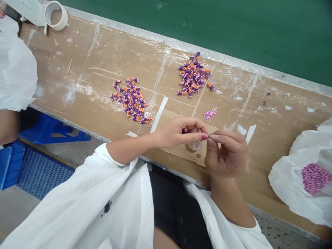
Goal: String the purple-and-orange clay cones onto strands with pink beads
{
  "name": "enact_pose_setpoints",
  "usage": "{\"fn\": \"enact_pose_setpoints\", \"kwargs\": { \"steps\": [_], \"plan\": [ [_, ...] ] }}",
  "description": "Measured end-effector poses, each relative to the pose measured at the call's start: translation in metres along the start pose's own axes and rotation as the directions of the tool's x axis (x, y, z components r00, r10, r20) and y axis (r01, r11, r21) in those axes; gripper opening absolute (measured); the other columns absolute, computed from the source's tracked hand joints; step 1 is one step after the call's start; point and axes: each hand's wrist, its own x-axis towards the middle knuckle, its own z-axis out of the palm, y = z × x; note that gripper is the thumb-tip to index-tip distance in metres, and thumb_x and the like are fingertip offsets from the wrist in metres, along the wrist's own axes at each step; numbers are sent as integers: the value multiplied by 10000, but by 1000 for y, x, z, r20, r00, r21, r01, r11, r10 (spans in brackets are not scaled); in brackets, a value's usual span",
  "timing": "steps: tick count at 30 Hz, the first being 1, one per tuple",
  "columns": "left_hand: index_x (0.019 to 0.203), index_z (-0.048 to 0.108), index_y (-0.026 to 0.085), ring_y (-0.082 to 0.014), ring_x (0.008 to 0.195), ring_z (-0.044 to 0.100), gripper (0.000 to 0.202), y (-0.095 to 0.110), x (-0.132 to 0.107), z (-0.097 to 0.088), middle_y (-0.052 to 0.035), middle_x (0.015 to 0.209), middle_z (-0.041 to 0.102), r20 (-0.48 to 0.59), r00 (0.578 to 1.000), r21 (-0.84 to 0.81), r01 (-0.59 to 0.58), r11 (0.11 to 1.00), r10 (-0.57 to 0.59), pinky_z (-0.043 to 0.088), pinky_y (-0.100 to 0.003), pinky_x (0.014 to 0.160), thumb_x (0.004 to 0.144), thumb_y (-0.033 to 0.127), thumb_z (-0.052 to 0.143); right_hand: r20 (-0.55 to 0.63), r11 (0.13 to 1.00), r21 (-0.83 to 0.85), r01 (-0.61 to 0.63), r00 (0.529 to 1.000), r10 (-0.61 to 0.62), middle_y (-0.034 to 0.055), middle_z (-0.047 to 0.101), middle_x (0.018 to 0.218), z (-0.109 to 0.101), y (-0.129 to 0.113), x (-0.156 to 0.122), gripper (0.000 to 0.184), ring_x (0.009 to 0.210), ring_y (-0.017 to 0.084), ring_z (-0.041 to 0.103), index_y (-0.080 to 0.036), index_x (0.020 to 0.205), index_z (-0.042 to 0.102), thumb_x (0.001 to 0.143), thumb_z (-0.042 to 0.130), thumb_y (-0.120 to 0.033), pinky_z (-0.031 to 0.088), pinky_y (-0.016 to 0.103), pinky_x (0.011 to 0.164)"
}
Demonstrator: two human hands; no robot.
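My left hand (181,132) and my right hand (228,152) meet fingertip to fingertip above a small clear cup (195,145) on a cardboard sheet (178,149). The left hand is curled, with a small purple piece (185,130) showing inside its fingers. The right hand pinches something too small to make out against the left fingertips. Two heaps of purple-and-orange cone pieces lie beyond: one heap (131,99) at the left, another heap (193,75) farther back. A little pile of pink beads (209,113) lies just behind my hands.
A white plastic bag (293,180) holding pink beads (314,177) lies at the right. A tape roll (55,15) sits at the far left corner. Another person's white-clad arm (15,76) is at the left. Blue crates (33,159) stand below the worn brown table (90,69).
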Motion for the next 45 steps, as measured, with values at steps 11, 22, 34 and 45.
{"fn": "enact_pose_setpoints", "kwargs": {
  "steps": [11, 22, 34, 45],
  "plan": [
    [850, 635, 161, -77, 622, 492, 492, -2, -3, 3, 28, 667, 579, -8, 1000, 88, -4, 996, 4, 398, -234, 623, 835, 644, 732, -20, 984, 165, -68, 997, 73, -12, 684, 806, 3, 1, 1, 287, 692, 160, 637, -270, 1032, 666, 842, 724, -64, 512, 325, 609],
    [842, 656, 145, -60, 592, 505, 429, -2, -3, 2, 34, 640, 568, -2, 1000, 11, -25, 1000, 25, 376, -211, 575, 843, 559, 770, -8, 944, 281, -171, 984, 181, -17, 656, 756, 2, -6, 7, 220, 666, 166, 632, -275, 983, 692, 870, 699, -86, 496, 326, 580],
    [757, 574, 160, -2, 416, 288, 531, 2, 0, 7, 113, 493, 428, 66, 937, -407, 340, 848, -344, 203, -177, 427, 608, 492, 961, -31, 994, 105, 31, 999, -28, -2, 715, 817, -1, -1, 10, 388, 670, 169, 658, -307, 1145, 729, 844, 754, -64, 504, 318, 577],
    [763, 652, 135, -20, 529, 394, 468, 15, 0, 1, 70, 614, 539, -53, 960, -165, 265, 950, -277, 261, -208, 500, 632, 483, 935, 54, 997, -48, 57, 997, -54, 18, 696, 864, -9, -1, 5, 352, 723, 162, 649, -275, 1159, 693, 866, 735, -84, 549, 300, 658]
  ]
}}
